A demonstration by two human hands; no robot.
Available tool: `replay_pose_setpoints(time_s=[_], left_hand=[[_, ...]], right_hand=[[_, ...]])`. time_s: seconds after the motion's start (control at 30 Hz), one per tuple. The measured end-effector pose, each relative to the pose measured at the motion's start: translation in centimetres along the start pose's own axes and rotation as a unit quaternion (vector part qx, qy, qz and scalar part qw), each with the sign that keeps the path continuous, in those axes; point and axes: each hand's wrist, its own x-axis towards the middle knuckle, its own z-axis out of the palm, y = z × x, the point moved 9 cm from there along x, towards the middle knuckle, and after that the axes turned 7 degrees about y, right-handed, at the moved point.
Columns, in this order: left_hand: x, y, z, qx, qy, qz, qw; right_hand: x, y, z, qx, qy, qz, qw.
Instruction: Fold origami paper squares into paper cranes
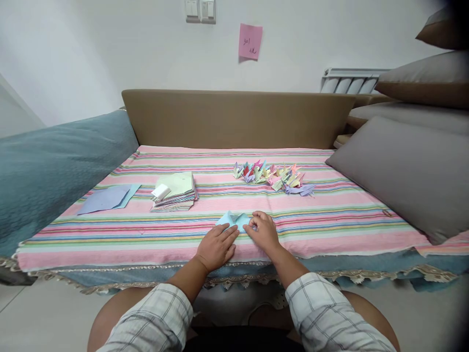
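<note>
A light blue sheet of folded paper [233, 218] lies on the striped cloth in front of me, its upper part raised and creased. My left hand [219, 245] rests flat over its lower left part, fingers stretched out. At the paper's right end, my right hand [263, 230] has its thumb and index finger pinched together on the edge. Part of the paper is hidden beneath the left fingers. Beyond the hands sits a cluster of folded paper cranes [276, 176] in many colours.
To the left stands a stack of coloured paper [179, 188] with a small white object [160, 191] on it. Farther left lie loose purple and blue sheets [106, 199]. Grey cushions [410, 171] fill the right side. A brown backrest [234, 120] runs behind the striped cloth [311, 239].
</note>
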Motion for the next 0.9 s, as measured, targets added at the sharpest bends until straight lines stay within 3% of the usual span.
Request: replay_pose_setpoints(time_s=[0.33, 0.9], left_hand=[[0.05, 0.02, 0.26, -0.003, -0.012, 0.000, 1.000], [0.12, 0.12, -0.03, 0.007, -0.006, 0.001, 1.000]], right_hand=[[0.12, -0.54, 0.24, -0.050, 0.003, 0.007, 0.999], [0.44, -0.05, 0.25, -0.027, -0.011, 0.049, 0.998]])
